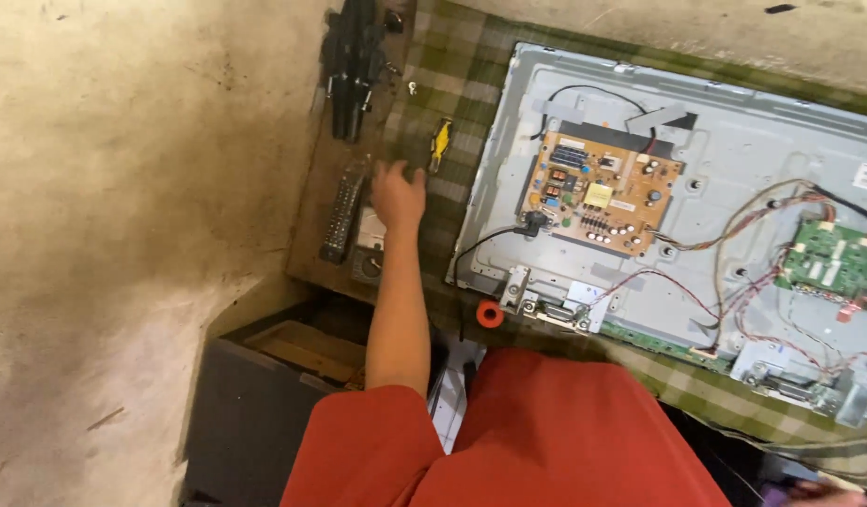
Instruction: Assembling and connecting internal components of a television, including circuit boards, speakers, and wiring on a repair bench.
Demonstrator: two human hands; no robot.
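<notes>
A: Where was the left hand [397,194]?

B: Stretched out over the table [311,235], fingers [388,170] loosely spread, gripping nothing. Blurred, so I couldn't tell if they touched the cloth [457,103].

A: Nearest things?

B: Yellow-handled screwdriver [440,141] just beyond the fingertips, a little to their right. Remote [342,218] just left of the hand. Multimeter [367,252] under the wrist. Black tools [351,66] further out past the fingers, apart from them.

A: Right hand?

B: Only a sliver at the bottom right edge [819,490]. Couldn't tell if it was open or closed, or held anything.

A: TV state?

B: Panel [734,150] lay face down on the cloth, well right of the fingers, back cover already off. Orange power board [603,192] and green main board [833,258] both exposed, both seated, wires still plugged in. Red roll of tape [490,314] sat at the near edge.

A: So, progress?

B: Opened up, I'd judge. No board pulled, no tool in hand.
</notes>
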